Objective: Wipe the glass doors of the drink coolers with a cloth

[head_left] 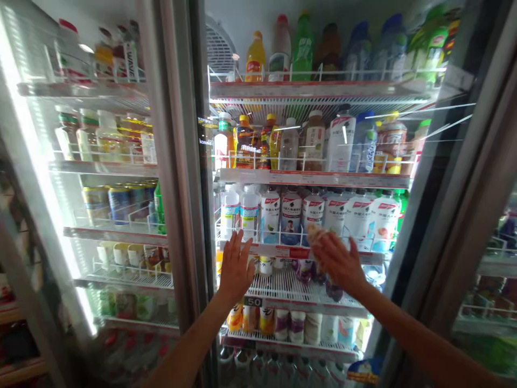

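My left hand is raised with its fingers apart and holds nothing. It is in front of a wire shelf of a drinks cooler, just below the price strip. My right hand is near the same strip, with a blurred tan wrapped item at its fingers. That item overlaps white bottles of drink on the shelf behind. Small bottles and cups stand on the lower shelf beneath both hands.
A metal door frame divides the cooler, with a glass door section of stocked shelves on the left. Shelves of bottled drinks rise above my hands. Another door edge runs along the right.
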Tool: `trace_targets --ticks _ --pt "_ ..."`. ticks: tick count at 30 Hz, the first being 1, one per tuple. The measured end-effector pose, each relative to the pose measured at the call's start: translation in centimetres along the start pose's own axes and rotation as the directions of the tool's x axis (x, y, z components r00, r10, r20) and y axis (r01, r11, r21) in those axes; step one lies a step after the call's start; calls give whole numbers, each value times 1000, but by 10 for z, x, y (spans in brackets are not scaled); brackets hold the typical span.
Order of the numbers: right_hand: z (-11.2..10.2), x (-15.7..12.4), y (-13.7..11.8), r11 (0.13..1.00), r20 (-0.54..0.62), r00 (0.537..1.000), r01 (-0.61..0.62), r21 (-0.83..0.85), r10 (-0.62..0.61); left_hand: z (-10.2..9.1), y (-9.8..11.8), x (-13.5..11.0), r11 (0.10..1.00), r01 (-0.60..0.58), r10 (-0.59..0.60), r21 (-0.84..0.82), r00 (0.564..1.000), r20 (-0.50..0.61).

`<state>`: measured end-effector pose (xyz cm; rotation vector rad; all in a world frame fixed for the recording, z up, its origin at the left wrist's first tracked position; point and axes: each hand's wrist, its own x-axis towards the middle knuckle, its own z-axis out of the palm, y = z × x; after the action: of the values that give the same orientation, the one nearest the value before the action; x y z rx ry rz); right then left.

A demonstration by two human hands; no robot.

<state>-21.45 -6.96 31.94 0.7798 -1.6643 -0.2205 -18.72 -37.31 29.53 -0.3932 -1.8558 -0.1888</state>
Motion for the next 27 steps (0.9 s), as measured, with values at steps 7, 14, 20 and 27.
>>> trace_targets --ticks 7,14,20,27 --pt "-13 -35 27 986 9 986 -164 -30 164 14 19 0 999 24 -26 -20 998 -51" --pt "-27 -57 65 986 -6 991 -130 -103 131 18 38 6 999 50 -49 15 997 -56" --pt "-38 -49 117 900 -153 925 -376 -221 349 26 64 6 1000 16 -16 11 1000 -2" --pt "-37 -103 91 979 -33 986 -164 -124 161 31 86 15 999 3 -3 43 1000 -7"
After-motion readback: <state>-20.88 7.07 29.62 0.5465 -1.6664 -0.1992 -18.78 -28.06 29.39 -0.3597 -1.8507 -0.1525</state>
